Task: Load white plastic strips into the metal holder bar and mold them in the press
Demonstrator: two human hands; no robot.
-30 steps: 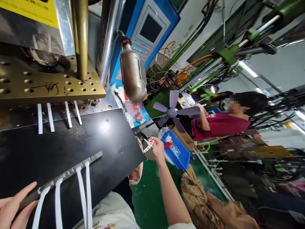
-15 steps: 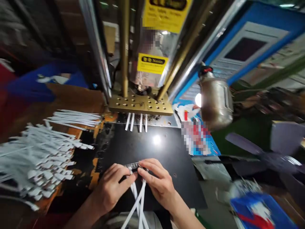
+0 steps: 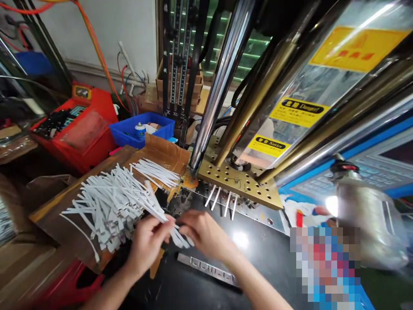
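My left hand point(image 3: 150, 239) is closed on a small bundle of white flat strips point(image 3: 154, 206), pinched between thumb and fingers beside the pile. My right hand point(image 3: 206, 234) is at the other end of the same bundle, its bent fingers closed about the strip ends; the exact grip is partly hidden. Just below the hands, a slotted metal bar point(image 3: 208, 268) lies on the black table top point(image 3: 258, 275), with neither hand on it. A large heap of similar white strips point(image 3: 111, 202) lies to the left of my hands.
Ahead stands a press with a perforated brass plate point(image 3: 238, 181); several white strip ends point(image 3: 227, 206) stick out beneath it. More strips point(image 3: 158, 171) lie on brown cardboard point(image 3: 171, 150). Behind are a blue bin point(image 3: 125, 137) and a red bin point(image 3: 84, 144). A lamp point(image 3: 368, 219) hangs at right.
Both hands have let go of the slotted metal bar, which now lies on the table. They have moved left to the heap and taken hold of a bundle of strips. The view has turned left.
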